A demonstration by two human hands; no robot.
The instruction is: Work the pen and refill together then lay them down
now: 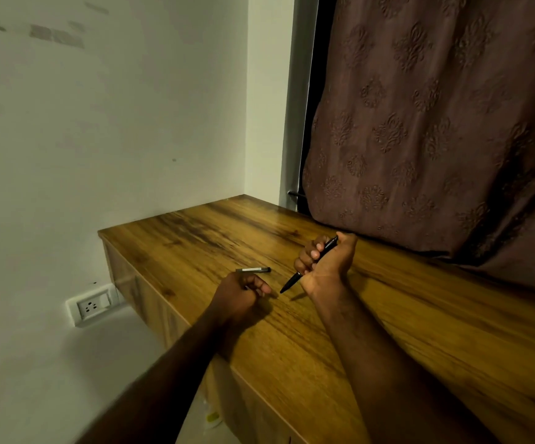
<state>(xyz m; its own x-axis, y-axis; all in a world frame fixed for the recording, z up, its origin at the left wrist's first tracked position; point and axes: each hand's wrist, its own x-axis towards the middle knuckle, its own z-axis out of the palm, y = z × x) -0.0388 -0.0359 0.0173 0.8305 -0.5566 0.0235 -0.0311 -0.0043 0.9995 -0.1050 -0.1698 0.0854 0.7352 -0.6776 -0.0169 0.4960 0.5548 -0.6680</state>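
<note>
Right hand (pixel 325 262) grips black pen (pixel 309 264) in a fist, tip down-left, above the counter (pixel 420 331) at frame centre. Left hand (pixel 240 294) curled, prob. empty, just below the grey cap (pixel 253 270). Best: steady the pen, pinch the cap w/ fingertips, align axes.

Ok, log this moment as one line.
right hand: grips black pen, tip down | left hand: curled beside grey pen cap | surface: wooden countertop

No readable text, label or number on any surface.
</note>
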